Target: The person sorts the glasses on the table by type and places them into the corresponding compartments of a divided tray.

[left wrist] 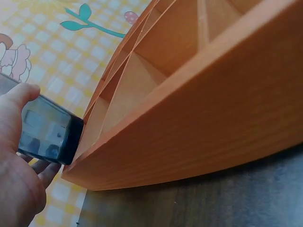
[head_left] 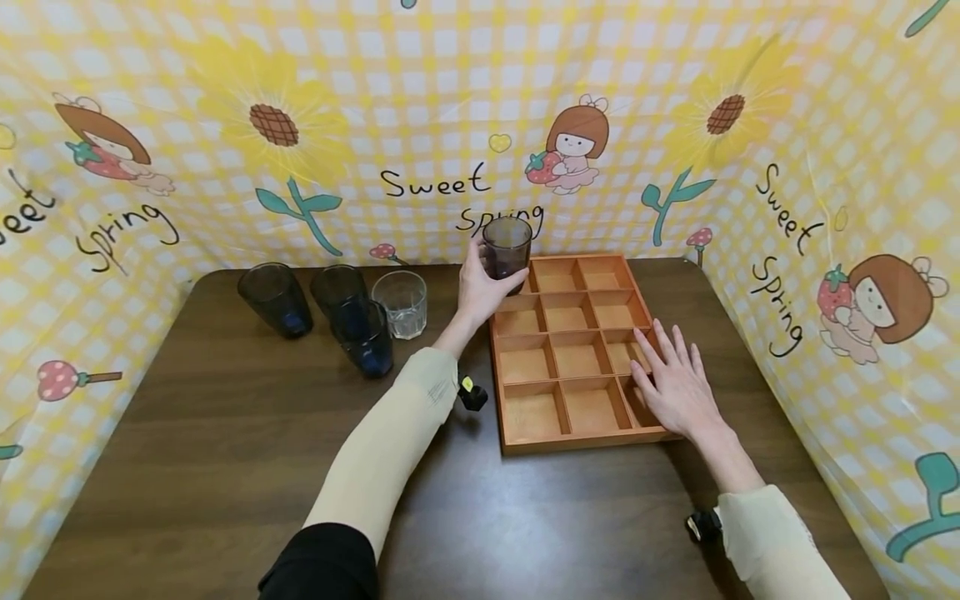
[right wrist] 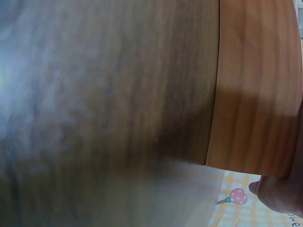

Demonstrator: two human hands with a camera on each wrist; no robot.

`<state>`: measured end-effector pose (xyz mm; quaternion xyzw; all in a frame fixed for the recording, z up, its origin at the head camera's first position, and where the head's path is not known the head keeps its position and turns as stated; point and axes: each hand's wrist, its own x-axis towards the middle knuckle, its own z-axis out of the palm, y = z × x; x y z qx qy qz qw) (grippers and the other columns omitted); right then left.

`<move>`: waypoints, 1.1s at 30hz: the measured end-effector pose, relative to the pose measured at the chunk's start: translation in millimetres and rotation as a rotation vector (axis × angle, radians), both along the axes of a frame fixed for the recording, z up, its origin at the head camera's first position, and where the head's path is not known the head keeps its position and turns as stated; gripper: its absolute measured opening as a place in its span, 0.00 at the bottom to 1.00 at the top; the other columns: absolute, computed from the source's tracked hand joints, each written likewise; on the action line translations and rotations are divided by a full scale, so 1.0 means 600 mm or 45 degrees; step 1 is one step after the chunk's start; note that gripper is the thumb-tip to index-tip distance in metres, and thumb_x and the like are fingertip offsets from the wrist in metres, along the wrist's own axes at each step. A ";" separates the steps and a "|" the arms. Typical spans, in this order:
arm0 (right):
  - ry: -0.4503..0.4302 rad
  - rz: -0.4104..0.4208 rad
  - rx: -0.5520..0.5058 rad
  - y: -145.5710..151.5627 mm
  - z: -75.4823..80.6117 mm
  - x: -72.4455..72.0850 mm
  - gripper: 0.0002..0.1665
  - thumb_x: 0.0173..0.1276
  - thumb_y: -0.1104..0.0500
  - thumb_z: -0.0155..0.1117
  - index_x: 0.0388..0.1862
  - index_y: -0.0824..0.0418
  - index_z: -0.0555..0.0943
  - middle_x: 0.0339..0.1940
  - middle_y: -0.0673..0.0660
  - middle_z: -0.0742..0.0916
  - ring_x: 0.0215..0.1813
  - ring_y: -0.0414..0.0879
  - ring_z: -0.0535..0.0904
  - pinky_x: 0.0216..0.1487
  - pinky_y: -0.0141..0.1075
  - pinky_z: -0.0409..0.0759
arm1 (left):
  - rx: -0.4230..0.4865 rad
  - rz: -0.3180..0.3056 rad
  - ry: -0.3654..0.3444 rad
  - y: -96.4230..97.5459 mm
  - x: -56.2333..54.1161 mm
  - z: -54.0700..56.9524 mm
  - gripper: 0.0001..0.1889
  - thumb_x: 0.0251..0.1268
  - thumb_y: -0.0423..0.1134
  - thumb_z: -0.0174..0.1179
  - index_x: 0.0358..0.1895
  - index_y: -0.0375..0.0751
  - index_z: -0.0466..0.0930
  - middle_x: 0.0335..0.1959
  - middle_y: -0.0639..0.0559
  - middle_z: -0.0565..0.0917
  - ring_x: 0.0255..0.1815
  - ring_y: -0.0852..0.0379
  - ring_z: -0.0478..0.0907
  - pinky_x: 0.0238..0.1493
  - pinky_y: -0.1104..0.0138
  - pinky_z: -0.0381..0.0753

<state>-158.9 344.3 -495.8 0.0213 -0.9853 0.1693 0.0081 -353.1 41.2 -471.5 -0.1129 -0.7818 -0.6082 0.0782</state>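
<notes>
My left hand [head_left: 482, 287] grips a dark tinted drinking glass [head_left: 507, 242] over the back-left corner of a wooden tray [head_left: 517, 447] divided into small square compartments. In the left wrist view, the thumb and fingers wrap the glass [left wrist: 45, 130], whose thick dark base is right at the tray's rim [left wrist: 142, 111]. The left-hand back compartment is partly hidden behind hand and glass. On the tray's right side lies my right hand [head_left: 678, 387], fingers spread and fairly straight over the edge and front-right compartments. Only part of that hand [right wrist: 279, 194] shows beside the tray's wall in the right wrist view.
Left of the tray stand three dark glasses, one far left [head_left: 273, 300], one behind [head_left: 337, 287] and one in front [head_left: 367, 346], plus a clear glass [head_left: 401, 304]. A yellow checked cloth [head_left: 442, 108] walls in the back and sides of the brown table [head_left: 225, 467].
</notes>
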 end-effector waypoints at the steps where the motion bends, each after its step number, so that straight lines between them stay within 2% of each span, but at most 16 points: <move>1: 0.003 -0.001 -0.001 0.000 0.000 -0.001 0.39 0.92 0.42 0.43 0.93 0.54 0.55 0.94 0.67 0.51 0.93 0.74 0.40 0.88 0.74 0.39 | 0.005 0.005 0.000 0.001 -0.002 0.000 0.46 0.64 0.44 0.81 0.80 0.44 0.63 0.71 0.37 0.79 0.70 0.38 0.81 0.73 0.46 0.81; 5: 0.011 -0.006 -0.011 -0.003 -0.004 0.001 0.39 0.91 0.43 0.46 0.92 0.54 0.56 0.94 0.67 0.52 0.93 0.74 0.41 0.88 0.74 0.40 | -0.025 0.045 0.000 0.002 -0.006 -0.006 0.45 0.63 0.46 0.82 0.80 0.45 0.65 0.70 0.39 0.80 0.73 0.40 0.79 0.75 0.45 0.79; 12: 0.012 -0.015 -0.014 -0.001 -0.007 -0.001 0.39 0.91 0.43 0.45 0.93 0.54 0.56 0.95 0.66 0.51 0.93 0.74 0.42 0.88 0.73 0.40 | -0.140 0.093 -0.029 0.007 -0.007 -0.021 0.44 0.60 0.52 0.82 0.77 0.48 0.70 0.68 0.39 0.82 0.79 0.39 0.67 0.79 0.41 0.70; 13: 0.015 -0.017 -0.009 0.000 -0.006 -0.001 0.39 0.91 0.43 0.45 0.93 0.54 0.56 0.95 0.66 0.51 0.93 0.74 0.42 0.89 0.73 0.40 | -0.129 0.095 -0.024 0.009 -0.022 -0.042 0.45 0.58 0.56 0.83 0.76 0.50 0.71 0.67 0.41 0.82 0.78 0.42 0.68 0.78 0.43 0.71; 16: 0.011 -0.018 -0.007 0.002 -0.005 -0.002 0.39 0.91 0.42 0.44 0.93 0.54 0.55 0.95 0.65 0.51 0.93 0.73 0.41 0.89 0.73 0.39 | -0.121 0.097 -0.081 0.012 -0.033 -0.060 0.46 0.56 0.58 0.84 0.76 0.53 0.71 0.71 0.45 0.81 0.80 0.45 0.66 0.79 0.44 0.71; 17: 0.010 -0.016 -0.008 0.002 -0.005 -0.003 0.39 0.91 0.42 0.44 0.93 0.54 0.55 0.95 0.65 0.51 0.93 0.73 0.41 0.89 0.73 0.39 | -0.111 0.111 -0.082 0.015 -0.042 -0.075 0.47 0.55 0.60 0.84 0.76 0.54 0.71 0.71 0.46 0.80 0.79 0.46 0.66 0.78 0.46 0.73; 19: 0.006 -0.014 -0.013 0.003 -0.004 -0.004 0.39 0.92 0.42 0.44 0.93 0.53 0.55 0.95 0.65 0.50 0.93 0.73 0.41 0.89 0.72 0.39 | -0.107 0.119 -0.108 0.016 -0.054 -0.093 0.49 0.54 0.60 0.85 0.77 0.56 0.70 0.73 0.48 0.77 0.80 0.48 0.65 0.79 0.47 0.73; 20: 0.004 -0.012 -0.018 0.002 -0.004 -0.004 0.39 0.91 0.42 0.44 0.93 0.53 0.55 0.95 0.65 0.50 0.93 0.73 0.41 0.89 0.72 0.39 | -0.123 0.133 -0.128 0.018 -0.048 -0.088 0.48 0.55 0.58 0.85 0.78 0.55 0.69 0.75 0.46 0.76 0.81 0.46 0.65 0.79 0.45 0.72; 22: 0.004 -0.010 -0.021 0.002 -0.004 -0.004 0.39 0.91 0.43 0.45 0.93 0.54 0.55 0.95 0.65 0.50 0.93 0.73 0.41 0.89 0.71 0.39 | -0.096 0.141 -0.108 0.018 -0.059 -0.109 0.50 0.54 0.61 0.85 0.79 0.57 0.68 0.75 0.49 0.76 0.81 0.50 0.64 0.79 0.49 0.73; 23: 0.003 -0.010 -0.023 0.002 -0.003 -0.004 0.39 0.91 0.43 0.45 0.93 0.54 0.55 0.95 0.65 0.50 0.93 0.73 0.41 0.90 0.71 0.40 | -0.102 0.142 -0.102 0.019 -0.058 -0.112 0.50 0.55 0.61 0.84 0.79 0.57 0.68 0.75 0.49 0.76 0.81 0.50 0.64 0.80 0.50 0.73; 26: 0.001 -0.011 -0.022 0.003 -0.005 -0.005 0.39 0.91 0.44 0.45 0.93 0.54 0.55 0.95 0.66 0.50 0.93 0.73 0.42 0.90 0.71 0.40 | -0.087 0.138 -0.080 0.022 -0.038 -0.103 0.48 0.59 0.57 0.82 0.80 0.53 0.67 0.77 0.45 0.74 0.82 0.48 0.63 0.81 0.48 0.71; 29: 0.000 -0.009 -0.019 0.005 -0.006 -0.006 0.39 0.91 0.43 0.45 0.93 0.54 0.55 0.95 0.66 0.50 0.93 0.73 0.42 0.90 0.71 0.41 | -0.081 0.136 -0.065 0.027 -0.005 -0.077 0.45 0.65 0.51 0.79 0.82 0.48 0.65 0.79 0.38 0.70 0.83 0.41 0.61 0.83 0.43 0.69; 31: 0.001 -0.006 -0.018 0.006 -0.006 -0.006 0.39 0.92 0.43 0.45 0.93 0.55 0.55 0.95 0.66 0.50 0.93 0.74 0.42 0.90 0.71 0.41 | -0.076 0.150 -0.038 0.032 0.007 -0.071 0.44 0.67 0.48 0.78 0.82 0.46 0.64 0.79 0.35 0.69 0.82 0.38 0.62 0.82 0.42 0.68; 32: 0.001 -0.005 -0.022 0.006 -0.005 -0.006 0.39 0.92 0.43 0.45 0.93 0.55 0.55 0.95 0.66 0.50 0.93 0.74 0.41 0.90 0.71 0.41 | -0.078 0.155 -0.025 0.034 0.011 -0.070 0.44 0.68 0.48 0.77 0.83 0.47 0.64 0.79 0.35 0.69 0.82 0.38 0.62 0.83 0.41 0.68; 33: 0.004 -0.005 -0.023 0.007 -0.005 -0.006 0.39 0.91 0.43 0.45 0.93 0.55 0.55 0.95 0.66 0.50 0.93 0.74 0.41 0.90 0.71 0.41 | -0.085 0.163 0.003 0.037 0.005 -0.081 0.45 0.68 0.51 0.77 0.83 0.48 0.64 0.79 0.37 0.70 0.82 0.40 0.63 0.82 0.43 0.69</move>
